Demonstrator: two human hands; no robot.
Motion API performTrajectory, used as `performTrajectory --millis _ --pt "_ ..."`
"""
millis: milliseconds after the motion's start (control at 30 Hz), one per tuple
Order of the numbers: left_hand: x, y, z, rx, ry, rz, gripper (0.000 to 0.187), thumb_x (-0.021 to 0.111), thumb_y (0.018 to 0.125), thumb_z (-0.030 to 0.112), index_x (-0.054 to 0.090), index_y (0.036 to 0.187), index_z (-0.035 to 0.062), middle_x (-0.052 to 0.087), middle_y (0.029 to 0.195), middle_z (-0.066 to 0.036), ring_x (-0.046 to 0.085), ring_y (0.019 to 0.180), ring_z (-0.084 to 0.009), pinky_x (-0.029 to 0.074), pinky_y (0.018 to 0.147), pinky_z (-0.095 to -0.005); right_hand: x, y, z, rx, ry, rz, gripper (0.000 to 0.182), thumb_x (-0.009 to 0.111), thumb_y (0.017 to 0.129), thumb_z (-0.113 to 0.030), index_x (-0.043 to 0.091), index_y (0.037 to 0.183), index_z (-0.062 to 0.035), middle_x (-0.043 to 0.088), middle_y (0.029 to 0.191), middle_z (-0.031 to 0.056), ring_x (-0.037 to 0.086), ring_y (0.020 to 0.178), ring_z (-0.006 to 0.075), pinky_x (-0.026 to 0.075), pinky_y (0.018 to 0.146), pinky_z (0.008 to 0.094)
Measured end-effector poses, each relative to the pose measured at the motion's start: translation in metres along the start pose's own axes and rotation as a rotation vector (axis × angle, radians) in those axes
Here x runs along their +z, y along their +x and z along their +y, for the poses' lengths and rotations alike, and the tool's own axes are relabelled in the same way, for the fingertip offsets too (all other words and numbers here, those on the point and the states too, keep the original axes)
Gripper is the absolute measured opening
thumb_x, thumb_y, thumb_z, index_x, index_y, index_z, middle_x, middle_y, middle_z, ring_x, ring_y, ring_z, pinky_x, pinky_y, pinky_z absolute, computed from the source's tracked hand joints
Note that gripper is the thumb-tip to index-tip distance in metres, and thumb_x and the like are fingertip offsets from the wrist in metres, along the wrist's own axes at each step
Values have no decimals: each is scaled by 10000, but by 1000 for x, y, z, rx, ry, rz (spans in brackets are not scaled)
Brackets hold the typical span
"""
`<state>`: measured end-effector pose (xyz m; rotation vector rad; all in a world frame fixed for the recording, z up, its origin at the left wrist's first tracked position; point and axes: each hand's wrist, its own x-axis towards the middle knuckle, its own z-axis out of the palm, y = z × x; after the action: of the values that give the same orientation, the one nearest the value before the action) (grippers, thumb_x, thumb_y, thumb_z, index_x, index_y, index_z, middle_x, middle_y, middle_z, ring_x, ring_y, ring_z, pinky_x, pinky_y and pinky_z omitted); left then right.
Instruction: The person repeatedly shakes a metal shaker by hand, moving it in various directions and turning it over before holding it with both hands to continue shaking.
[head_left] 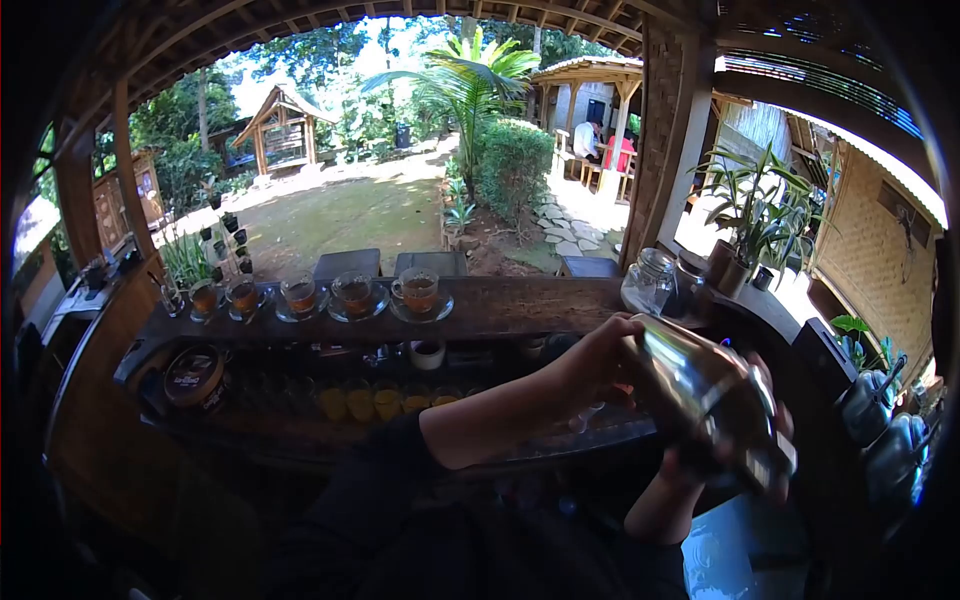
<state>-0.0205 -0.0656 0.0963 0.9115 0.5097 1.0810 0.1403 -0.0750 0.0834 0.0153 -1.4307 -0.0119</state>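
Observation:
A shiny metal cocktail shaker [705, 385] is held aslant at the right, above the bar counter's near side. My left hand [612, 355] closes around its upper left end. My right hand [683, 468] grips the lower right part, with fingertips showing along the far right side; the palm is hidden behind the metal. Motion blurs the shaker's lower end slightly. Just beyond my left hand, a lidded glass jar [650, 280] stands on the counter [510, 303]. Farther left along it sit several glass cups of brown drink, among them a handled cup [418, 290] on a saucer.
Below the counter top, a shelf holds several glasses of yellow liquid [360, 403], a white cup [427, 354] and a round tin [194, 376]. Potted plants [745, 215] stand at the counter's right end. Dark stools [430, 263] line the far side. Two people sit outside.

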Motion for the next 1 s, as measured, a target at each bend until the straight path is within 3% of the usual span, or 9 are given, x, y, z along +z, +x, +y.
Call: performTrajectory --millis 33,100,233,333,467,500,700,900,1000 --pt "-9 6 -4 9 -2 -6 433 481 838 428 466 1114 95 586 941 -103 607 791 -206 517 671 -306 2 2 37 -258 -99 71 1023 786 632 -373 116 1361 -115 326 1302 242 368 1213 358 335 997 478" --pt "-21 13 -12 -187 -282 125 438 442 857 452 518 1060 72 623 868 -104 622 727 -215 519 600 -315 8 -4 51 378 -52 93 1079 800 594 -351 68 1349 -108 315 1292 220 374 1204 337 327 1003 475" --pt "-16 1 -8 -107 -230 -21 406 486 847 410 503 1075 75 615 862 -99 624 693 -211 515 533 -324 5 -11 17 -156 -150 176 983 732 680 -456 103 1351 -106 291 1312 270 382 1190 382 364 985 491" --pt "17 -27 9 235 155 -229 462 530 820 360 364 1191 138 497 1057 -81 564 891 -169 494 648 -320 4 2 -84 714 -96 -161 798 685 757 -318 203 1385 -217 261 1379 106 326 1263 316 436 935 518" --pt "-9 -23 -1 179 120 -80 507 547 798 424 381 1174 128 529 991 -70 558 827 -160 453 758 -333 29 -41 -13 89 -60 288 1027 691 652 -589 82 1394 -221 189 1392 215 314 1240 434 389 974 520" --pt "-27 -16 -4 16 5 32 504 555 792 442 412 1152 120 552 941 -62 565 802 -157 451 766 -326 18 -19 9 -72 -81 -13 1046 755 632 -501 88 1359 -154 222 1344 248 348 1209 418 385 972 515" --pt "-44 -44 5 -128 -129 217 455 556 803 439 492 1097 98 572 915 -55 560 883 -149 448 808 -328 52 -31 -2 54 -11 95 991 731 664 -505 129 1341 -104 249 1344 212 396 1181 382 408 966 472" --pt "-80 -74 34 350 171 146 486 546 811 341 415 1180 53 445 1139 -100 494 1054 -184 436 867 -349 121 -65 -10 -167 48 101 917 780 647 -374 222 1364 -248 281 1351 28 412 1176 366 413 986 468" --pt "-157 -69 24 61 -238 200 435 437 847 432 549 1082 85 617 954 -80 609 867 -192 490 804 -339 152 -62 38 23 40 -127 999 825 583 -266 142 1306 -177 333 1256 192 422 1144 339 387 943 438"
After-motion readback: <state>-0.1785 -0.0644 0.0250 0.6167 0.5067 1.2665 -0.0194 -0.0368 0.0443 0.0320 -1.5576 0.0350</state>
